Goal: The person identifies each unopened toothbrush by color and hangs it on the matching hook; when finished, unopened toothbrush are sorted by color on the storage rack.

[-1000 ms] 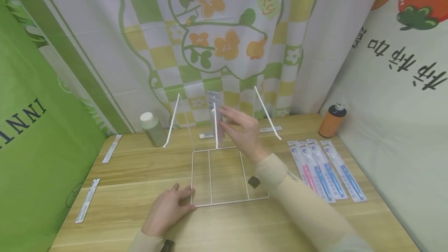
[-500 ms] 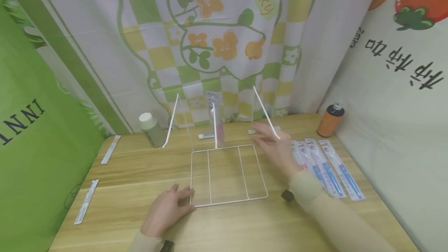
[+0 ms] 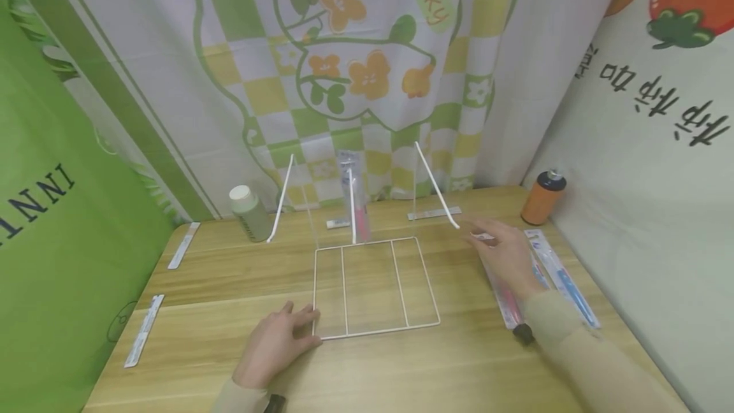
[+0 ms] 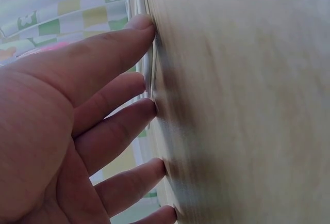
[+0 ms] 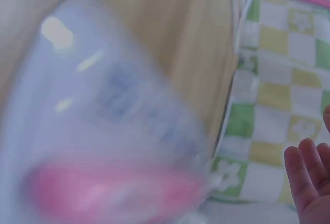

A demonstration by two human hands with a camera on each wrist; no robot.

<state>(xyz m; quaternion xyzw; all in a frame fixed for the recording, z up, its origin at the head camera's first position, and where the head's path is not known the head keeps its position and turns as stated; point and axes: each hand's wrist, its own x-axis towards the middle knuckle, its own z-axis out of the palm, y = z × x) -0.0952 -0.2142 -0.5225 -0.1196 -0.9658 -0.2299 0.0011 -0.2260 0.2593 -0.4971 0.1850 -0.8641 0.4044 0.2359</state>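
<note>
The left hand (image 3: 275, 344) lay flat with straight fingers (image 4: 116, 77) against the clear rack's (image 3: 373, 285) front left corner. Near the table's (image 3: 229, 273) right edge, the right hand (image 3: 504, 253) rested, fingers relaxed, on the packaged toothbrushes (image 3: 507, 298), gripping nothing.

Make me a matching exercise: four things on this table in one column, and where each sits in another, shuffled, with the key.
Things:
1. orange bottle
2. white-capped bottle
3. left hand
4. right hand

Places:
A. at the wire rack's near left corner
B. far right corner of the table
C. on the packaged toothbrushes at the right
D. far left, beside the green curtain

Pairs: 1-B, 2-D, 3-A, 4-C
</note>
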